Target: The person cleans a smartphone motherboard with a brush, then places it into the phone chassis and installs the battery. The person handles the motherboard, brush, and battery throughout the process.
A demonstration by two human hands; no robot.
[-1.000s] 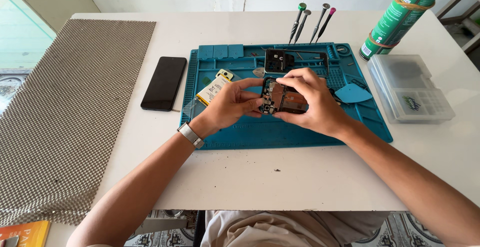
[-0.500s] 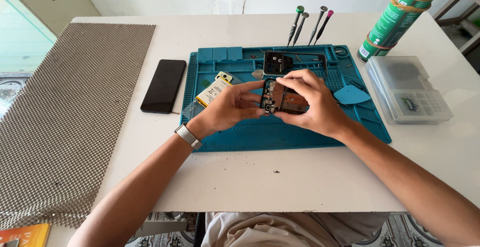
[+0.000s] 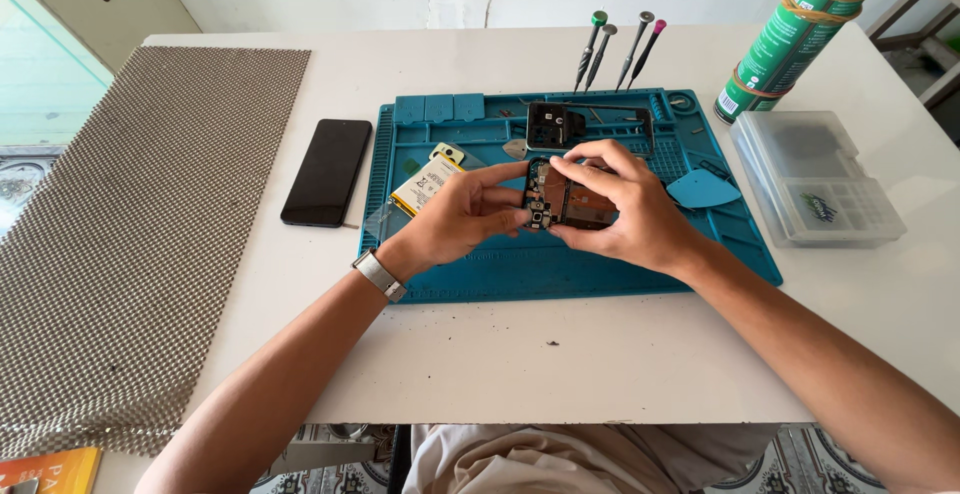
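Both my hands hold an opened phone body (image 3: 566, 199) with its inner boards showing, just above a blue repair mat (image 3: 470, 254). My left hand (image 3: 462, 216) grips its left end with thumb and fingers. My right hand (image 3: 625, 204) wraps the right end, fingertips on the top edge. A metal watch sits on my left wrist. A yellow-white battery (image 3: 425, 186) lies on the mat left of my hands. A small dark phone part (image 3: 550, 124) lies behind them.
A black phone screen (image 3: 326, 171) lies on the white table left of the mat. Several screwdrivers (image 3: 620, 49) stand at the mat's back edge. A green spray can (image 3: 795, 34) and clear plastic box (image 3: 820, 179) sit right. A grey mesh mat (image 3: 140, 224) covers the left.
My hands have stayed on the phone body in nearly the same spot, with only small shifts of the fingers. The things on the mat have not moved.
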